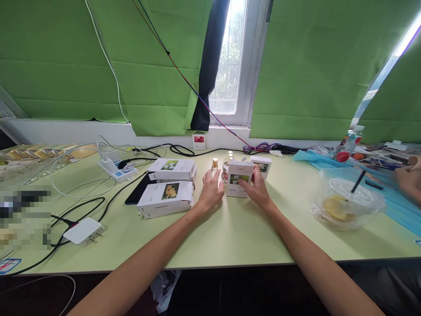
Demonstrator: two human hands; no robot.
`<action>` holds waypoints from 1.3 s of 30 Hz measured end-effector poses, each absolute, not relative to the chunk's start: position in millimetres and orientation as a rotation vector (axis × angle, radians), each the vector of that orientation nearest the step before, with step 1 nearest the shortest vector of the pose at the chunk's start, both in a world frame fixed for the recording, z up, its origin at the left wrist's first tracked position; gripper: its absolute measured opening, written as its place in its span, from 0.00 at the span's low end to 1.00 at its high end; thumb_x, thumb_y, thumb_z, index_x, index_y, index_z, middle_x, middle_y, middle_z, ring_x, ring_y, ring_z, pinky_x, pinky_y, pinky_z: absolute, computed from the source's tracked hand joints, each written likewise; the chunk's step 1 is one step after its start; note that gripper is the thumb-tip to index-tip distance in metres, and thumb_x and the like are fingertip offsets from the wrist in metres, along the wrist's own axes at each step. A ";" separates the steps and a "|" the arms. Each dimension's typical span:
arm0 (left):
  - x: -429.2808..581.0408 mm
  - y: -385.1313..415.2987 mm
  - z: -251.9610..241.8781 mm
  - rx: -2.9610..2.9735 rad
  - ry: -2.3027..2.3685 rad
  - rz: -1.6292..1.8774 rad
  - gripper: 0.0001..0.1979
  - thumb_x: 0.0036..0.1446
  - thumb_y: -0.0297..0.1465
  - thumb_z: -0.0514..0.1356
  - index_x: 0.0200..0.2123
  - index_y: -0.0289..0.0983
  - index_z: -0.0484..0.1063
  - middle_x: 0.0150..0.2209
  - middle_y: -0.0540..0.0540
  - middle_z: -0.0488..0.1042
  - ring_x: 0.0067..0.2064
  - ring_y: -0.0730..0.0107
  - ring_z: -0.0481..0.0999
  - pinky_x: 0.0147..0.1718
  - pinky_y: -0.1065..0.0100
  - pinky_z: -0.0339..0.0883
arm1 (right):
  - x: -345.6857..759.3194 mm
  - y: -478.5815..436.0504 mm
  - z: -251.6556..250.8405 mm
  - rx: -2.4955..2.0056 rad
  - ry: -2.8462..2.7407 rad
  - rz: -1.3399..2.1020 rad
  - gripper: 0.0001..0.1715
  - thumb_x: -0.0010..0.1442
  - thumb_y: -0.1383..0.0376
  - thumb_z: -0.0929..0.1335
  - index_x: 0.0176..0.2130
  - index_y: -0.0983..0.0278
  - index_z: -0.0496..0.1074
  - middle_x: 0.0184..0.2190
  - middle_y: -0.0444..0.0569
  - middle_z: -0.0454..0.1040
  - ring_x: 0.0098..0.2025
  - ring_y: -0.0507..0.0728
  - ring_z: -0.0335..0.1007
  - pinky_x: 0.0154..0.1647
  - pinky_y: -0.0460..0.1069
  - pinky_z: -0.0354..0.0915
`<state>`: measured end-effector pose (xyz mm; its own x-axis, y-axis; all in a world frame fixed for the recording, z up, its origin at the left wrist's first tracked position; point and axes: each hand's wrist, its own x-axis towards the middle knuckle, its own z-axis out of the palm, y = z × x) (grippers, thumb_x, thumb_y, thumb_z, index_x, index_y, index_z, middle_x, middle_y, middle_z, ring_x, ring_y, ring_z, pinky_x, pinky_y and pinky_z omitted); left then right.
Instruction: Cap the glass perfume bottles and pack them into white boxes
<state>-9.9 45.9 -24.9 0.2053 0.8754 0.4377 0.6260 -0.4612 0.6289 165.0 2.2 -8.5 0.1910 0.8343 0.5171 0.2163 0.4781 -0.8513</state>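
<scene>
My left hand (210,191) is closed in a pinch on a small glass bottle with a gold cap (214,167), standing upright on the pale green table (230,232). My right hand (256,188) grips the right side of a small upright white box with a flower picture (239,177). Behind that box stand more small bottles (230,156) and a second white box (262,166). Two flat white flower boxes (166,197) (173,169) lie left of my left hand.
A power strip (116,169), white adapter (83,230) and black cables lie at the left. A dark tablet (140,191) sits under the flat boxes. A bagged plastic cup with straw (348,204) stands right, on blue plastic. Another person's hand (409,180) shows at the far right.
</scene>
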 end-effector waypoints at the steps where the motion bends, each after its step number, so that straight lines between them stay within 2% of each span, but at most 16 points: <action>1: -9.9 45.5 -24.3 2.167 1.411 1.138 0.26 0.59 0.27 0.55 0.61 0.39 0.67 0.60 0.34 0.62 0.67 0.47 0.58 0.65 0.46 0.56 | 165.0 2.1 -8.4 -1.024 -1.347 0.561 0.23 0.51 0.66 0.71 0.46 0.58 0.63 0.41 0.46 0.78 0.42 0.60 0.76 0.44 0.55 0.71; 7: -14.7 42.1 -16.5 2.103 1.444 1.231 0.17 0.58 0.24 0.54 0.50 0.38 0.70 0.49 0.37 0.67 0.56 0.53 0.69 0.58 0.51 0.64 | 165.2 0.7 -7.4 -1.020 -1.351 0.581 0.23 0.52 0.65 0.71 0.47 0.58 0.63 0.41 0.46 0.79 0.41 0.60 0.76 0.43 0.55 0.72; 10: -16.1 40.2 -14.1 2.073 1.469 1.263 0.13 0.56 0.22 0.54 0.44 0.39 0.68 0.45 0.41 0.66 0.53 0.55 0.70 0.54 0.54 0.67 | 165.0 0.4 -6.6 -1.017 -1.349 0.582 0.23 0.51 0.65 0.71 0.46 0.58 0.63 0.41 0.46 0.79 0.41 0.60 0.76 0.42 0.55 0.72; 16: -16.3 40.7 -13.9 2.058 1.490 1.277 0.17 0.50 0.16 0.53 0.39 0.42 0.65 0.41 0.43 0.63 0.49 0.57 0.69 0.52 0.57 0.67 | 164.3 -0.1 -4.6 -1.023 -1.343 0.588 0.24 0.50 0.66 0.71 0.46 0.57 0.63 0.40 0.46 0.79 0.40 0.60 0.76 0.42 0.55 0.71; 26: -17.0 40.4 -12.1 2.047 1.484 1.289 0.15 0.49 0.16 0.52 0.36 0.41 0.59 0.39 0.44 0.64 0.47 0.57 0.69 0.50 0.56 0.66 | 163.5 -2.2 -2.7 -1.038 -1.363 0.584 0.25 0.50 0.66 0.71 0.48 0.57 0.63 0.42 0.47 0.79 0.41 0.61 0.76 0.43 0.56 0.72; 39: -16.9 40.6 -15.4 1.991 1.520 1.345 0.15 0.52 0.18 0.54 0.38 0.41 0.56 0.41 0.44 0.66 0.47 0.57 0.70 0.47 0.58 0.67 | 165.1 -0.4 -5.0 -1.053 -1.392 0.582 0.27 0.51 0.64 0.71 0.50 0.58 0.61 0.43 0.49 0.79 0.42 0.61 0.77 0.44 0.56 0.73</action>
<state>-16.9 40.6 -15.4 0.0032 0.8715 0.4904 0.5929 -0.3966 0.7008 165.1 -0.4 -5.0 0.1491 0.8529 0.5003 0.2430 0.4589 -0.8546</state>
